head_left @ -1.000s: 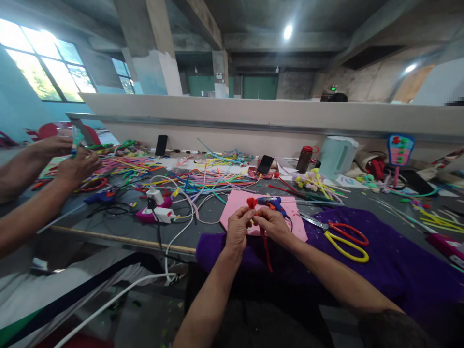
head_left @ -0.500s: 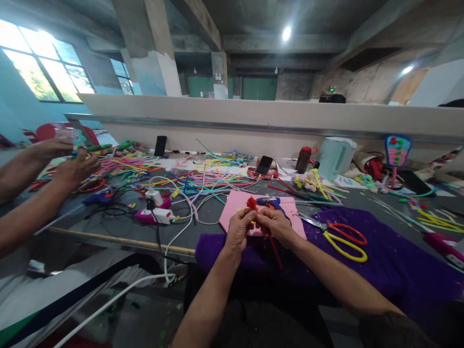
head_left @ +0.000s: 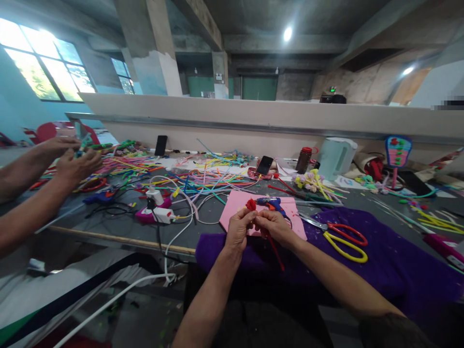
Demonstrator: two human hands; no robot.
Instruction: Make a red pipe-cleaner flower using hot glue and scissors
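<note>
My left hand and my right hand meet over the near edge of the table and both pinch a red pipe cleaner. Its top end is coiled into a small red flower head above my left thumb. The free stem hangs down and to the right below my right hand. Under my hands lie a pink sheet and a purple cloth. A blue glue gun rests on the pink sheet just behind my fingers.
Yellow and red scissors lie on the cloth to the right. Loose coloured pipe cleaners, white cables, a power strip, two phones, a bottle and a kettle cover the table. Another person's hands work at the far left.
The red stem has swung from hanging straight down to slanting right. My hands stayed together on the flower. The other person's hands shifted slightly.
</note>
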